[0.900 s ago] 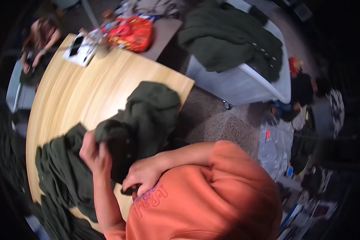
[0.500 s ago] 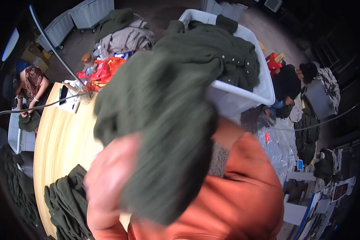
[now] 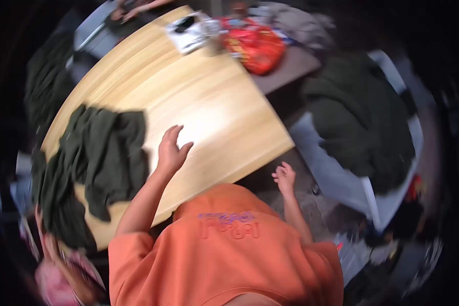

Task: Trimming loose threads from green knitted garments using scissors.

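Observation:
My left hand [image 3: 172, 152] hovers over the pale wooden table [image 3: 224, 107], fingers apart and nothing in it. To its left a crumpled dark green knit garment [image 3: 112, 148] lies on the table, its lower part spreading toward the near left edge. Past the table's right corner, my right hand [image 3: 285, 178] hangs with fingers loosely bent and apart, holding nothing. Farther right, a heap of dark green knit garments [image 3: 362, 117] fills a white bin [image 3: 336, 176] and drapes over its near side. Motion blurs the heap, so single pieces cannot be told apart.
On the far edge lie a white paper [image 3: 191, 43] and a dark phone-like object. A red plastic bag [image 3: 255, 48] sits beyond, near a greyish cloth pile [image 3: 296, 23]. A person in pink [image 3: 69, 280] is at lower left; another person's arms [image 3: 143, 7] show at the top.
The dark green garment my hands were moving is out of them; both hands are now empty. My view has swung left, so the table fills the middle and the bin appears farther right.

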Demonstrator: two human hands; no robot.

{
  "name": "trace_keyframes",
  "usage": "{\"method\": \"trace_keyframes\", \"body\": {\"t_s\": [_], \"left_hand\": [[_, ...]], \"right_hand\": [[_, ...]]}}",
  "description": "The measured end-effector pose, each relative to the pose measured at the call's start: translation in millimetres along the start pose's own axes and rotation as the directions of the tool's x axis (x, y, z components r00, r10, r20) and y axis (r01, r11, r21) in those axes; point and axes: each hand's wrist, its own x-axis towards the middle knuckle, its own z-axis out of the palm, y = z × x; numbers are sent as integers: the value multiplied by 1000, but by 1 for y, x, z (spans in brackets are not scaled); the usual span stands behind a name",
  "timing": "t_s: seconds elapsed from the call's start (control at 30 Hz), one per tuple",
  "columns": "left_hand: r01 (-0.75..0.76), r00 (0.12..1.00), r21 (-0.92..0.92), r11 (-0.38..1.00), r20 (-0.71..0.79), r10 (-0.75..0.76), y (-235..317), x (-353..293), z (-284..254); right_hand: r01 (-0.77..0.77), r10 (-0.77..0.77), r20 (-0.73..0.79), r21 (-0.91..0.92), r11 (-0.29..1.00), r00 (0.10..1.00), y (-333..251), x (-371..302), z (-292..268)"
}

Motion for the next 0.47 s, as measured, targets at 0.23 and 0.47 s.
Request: {"method": "trace_keyframes", "body": {"t_s": [0.23, 0.47], "left_hand": [[835, 550, 259, 486, -356, -756, -158, -102, -36], [474, 847, -324, 819, -84, -524, -160, -111, -7]], "right_hand": [[151, -89, 216, -291, 945, 972, -38, 28, 25], [242, -141, 433, -189, 952, 890, -59, -19, 148]]}}
